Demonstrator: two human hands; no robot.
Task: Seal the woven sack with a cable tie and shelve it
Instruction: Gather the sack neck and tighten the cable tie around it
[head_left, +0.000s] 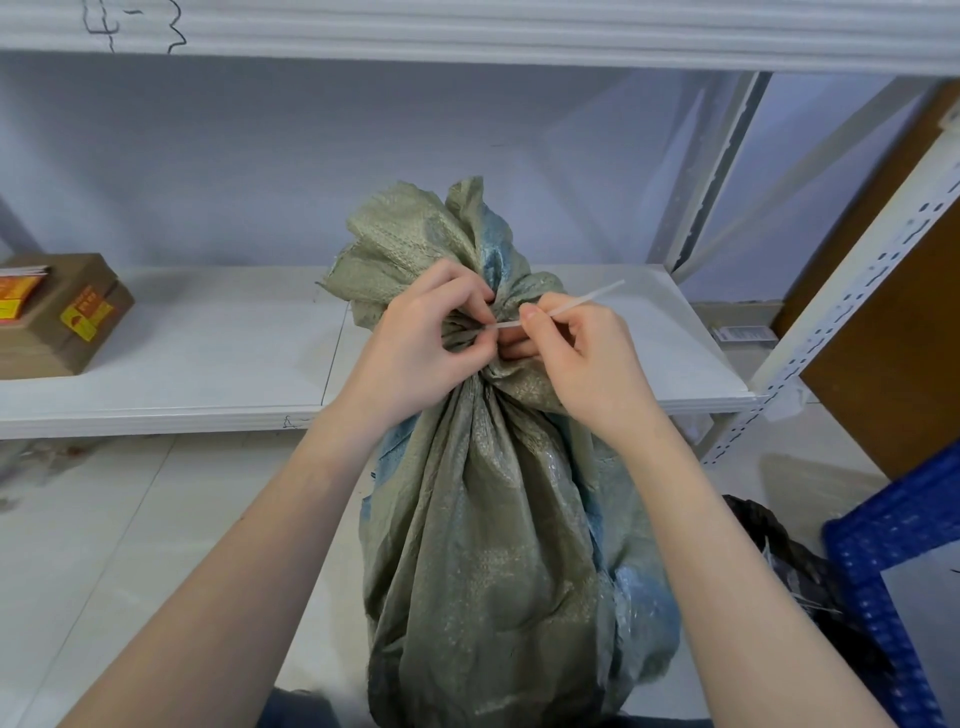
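One sack (493, 519), grey-green woven cloth, stands upright on the floor in front of me, just near of the lower shelf (208, 353); its gathered neck rises above the shelf edge. One pale tie (566, 304) crosses the neck, its free end slanting up and to the right. My left hand (415, 343) is closed around the bunched neck from the left, thumb and forefinger pinching the tie where it meets the cloth. My right hand (582, 348) is closed on the tie just right of the neck, the strip held between thumb and forefinger. The two hands nearly touch at the neck. On the shelf, far left, lies one brown box (57, 322) bearing yellow and red labels. One upper shelf (467, 31) runs across the top. At the near right stands one blue crate (893, 571), with one black bag (795, 561) just left of it.
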